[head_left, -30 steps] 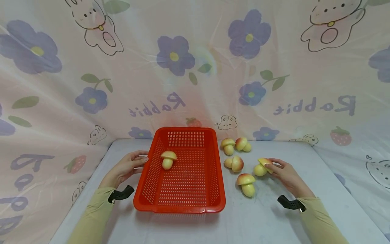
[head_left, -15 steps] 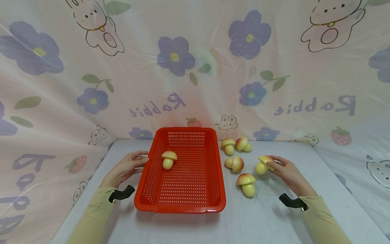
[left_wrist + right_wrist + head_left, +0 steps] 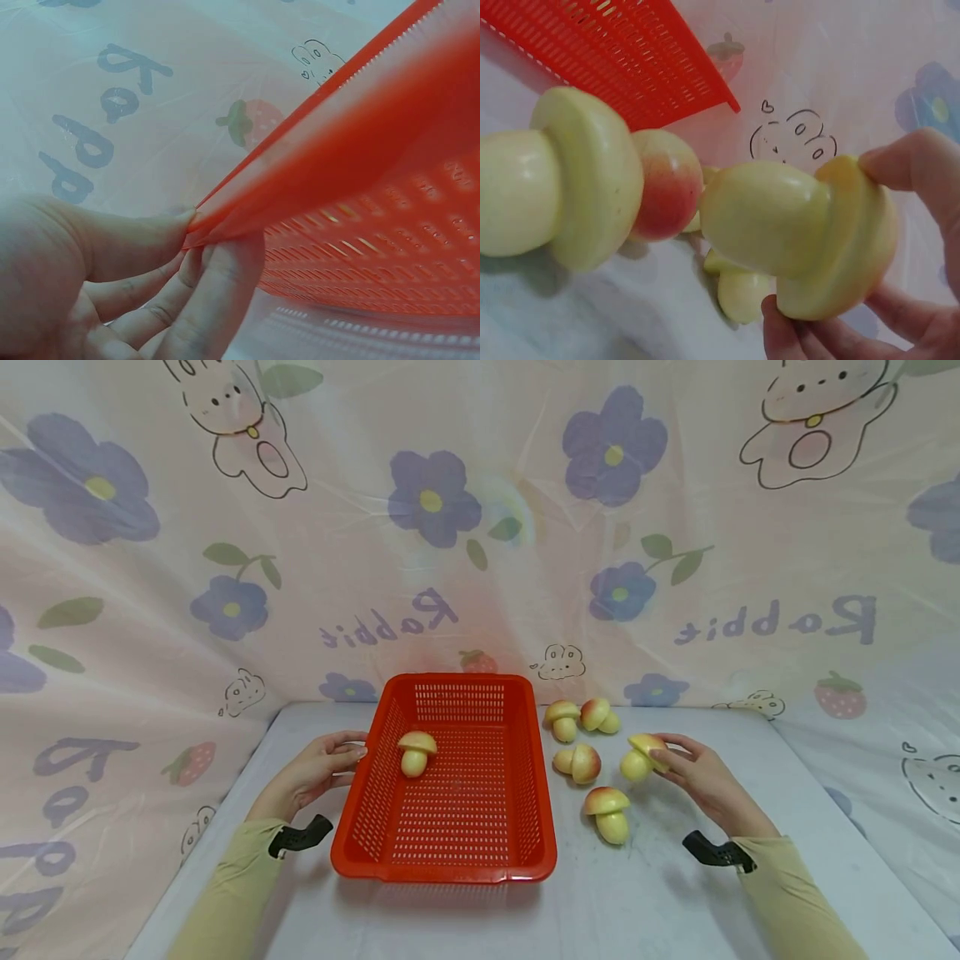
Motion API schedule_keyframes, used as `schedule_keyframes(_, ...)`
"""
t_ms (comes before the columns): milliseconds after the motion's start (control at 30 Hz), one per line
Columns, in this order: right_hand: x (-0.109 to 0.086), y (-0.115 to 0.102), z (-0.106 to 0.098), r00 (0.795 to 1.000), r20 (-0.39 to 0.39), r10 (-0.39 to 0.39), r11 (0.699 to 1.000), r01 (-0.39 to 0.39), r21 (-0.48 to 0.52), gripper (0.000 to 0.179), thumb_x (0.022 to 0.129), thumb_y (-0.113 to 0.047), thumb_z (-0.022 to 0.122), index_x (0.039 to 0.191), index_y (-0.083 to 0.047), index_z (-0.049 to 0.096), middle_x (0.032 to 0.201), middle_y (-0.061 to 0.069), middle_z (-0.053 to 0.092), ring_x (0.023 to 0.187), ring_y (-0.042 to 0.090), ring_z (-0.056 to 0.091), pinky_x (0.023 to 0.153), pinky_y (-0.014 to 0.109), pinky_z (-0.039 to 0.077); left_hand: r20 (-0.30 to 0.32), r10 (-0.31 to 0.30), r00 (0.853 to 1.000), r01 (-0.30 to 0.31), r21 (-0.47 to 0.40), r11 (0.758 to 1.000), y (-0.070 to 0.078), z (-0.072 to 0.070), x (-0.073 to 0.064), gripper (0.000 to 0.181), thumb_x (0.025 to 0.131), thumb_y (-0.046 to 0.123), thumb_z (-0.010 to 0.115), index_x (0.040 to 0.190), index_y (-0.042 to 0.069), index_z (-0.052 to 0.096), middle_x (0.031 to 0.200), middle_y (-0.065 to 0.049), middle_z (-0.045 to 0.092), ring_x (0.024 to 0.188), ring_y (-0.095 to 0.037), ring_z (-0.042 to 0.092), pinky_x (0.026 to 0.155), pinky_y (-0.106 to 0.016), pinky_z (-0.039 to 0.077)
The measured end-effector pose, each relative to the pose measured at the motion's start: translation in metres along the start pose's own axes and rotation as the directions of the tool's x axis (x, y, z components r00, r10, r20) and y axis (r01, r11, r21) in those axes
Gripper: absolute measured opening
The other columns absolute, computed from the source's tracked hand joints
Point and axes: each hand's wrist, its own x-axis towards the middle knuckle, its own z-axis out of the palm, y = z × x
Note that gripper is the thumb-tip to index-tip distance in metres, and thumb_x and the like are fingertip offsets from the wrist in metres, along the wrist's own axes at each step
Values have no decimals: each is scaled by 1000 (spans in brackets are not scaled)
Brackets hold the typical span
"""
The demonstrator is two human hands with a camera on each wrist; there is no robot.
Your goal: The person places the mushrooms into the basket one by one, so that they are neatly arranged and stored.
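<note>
My left hand [image 3: 318, 772] pinches the left rim of a red perforated plastic basket [image 3: 442, 872]; in the left wrist view the thumb lies over the rim and fingers curl under it. A toy mushroom [image 3: 415, 753] with a tan cap stands inside the basket, toward its left wall. My right hand [image 3: 705, 781] grips another toy mushroom [image 3: 639, 760] by its yellow-red cap, between thumb and fingers. In the right wrist view the stem of this held mushroom [image 3: 810, 232] points left, toward the other mushrooms.
Between basket and right hand, several toy mushrooms lie on the white table [image 3: 600, 910]: one nearest me [image 3: 609, 815], one in the middle [image 3: 577, 763], two at the back, left [image 3: 562, 720] and right [image 3: 600, 715]. A printed curtain [image 3: 525, 568] hangs behind.
The right hand has lifted its mushroom slightly and shifted it a little toward the back and left. The left hand stays at the basket rim, and the other mushrooms keep their places.
</note>
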Motion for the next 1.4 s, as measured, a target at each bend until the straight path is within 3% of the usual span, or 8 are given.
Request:
schedule_keyframes(300,-1,-12,7,997,30,-76,997,76,11,75,94,-34,61,146,6,24,142,28,32,98,-1,54,93,30,47,-10,-2,1000,2,3,1000,-1,0,0,55,97,15,57,142,-4,32,115,-14,60,96,-21,64,81,-38,54)
schedule_keyframes(633,2,-26,14,991,60,-120,993,118,30,72,94,-29,63,145,6,27,139,25,37,101,2,54,89,25,49,-3,0,1000,0,-8,1000,-3,0,1,49,99,11,53,141,-3,33,115,-13,60,96,-21,64,82,-38,54)
schedule_keyframes(1167,11,-52,37,976,115,-185,980,174,99,67,94,-23,64,142,7,29,137,25,38,103,6,57,92,29,48,-9,-9,1000,9,-9,1000,-4,1,3,52,98,14,55,143,-2,33,118,-14,60,98,-22,64,83,-39,54)
schedule_keyframes(1400,19,-62,52,971,140,-192,981,186,55,66,90,-30,68,140,2,37,131,20,49,105,15,59,94,33,47,-7,-4,1000,4,-17,1000,-2,1,0,52,98,15,55,142,-3,33,117,-13,60,97,-21,64,82,-38,54)
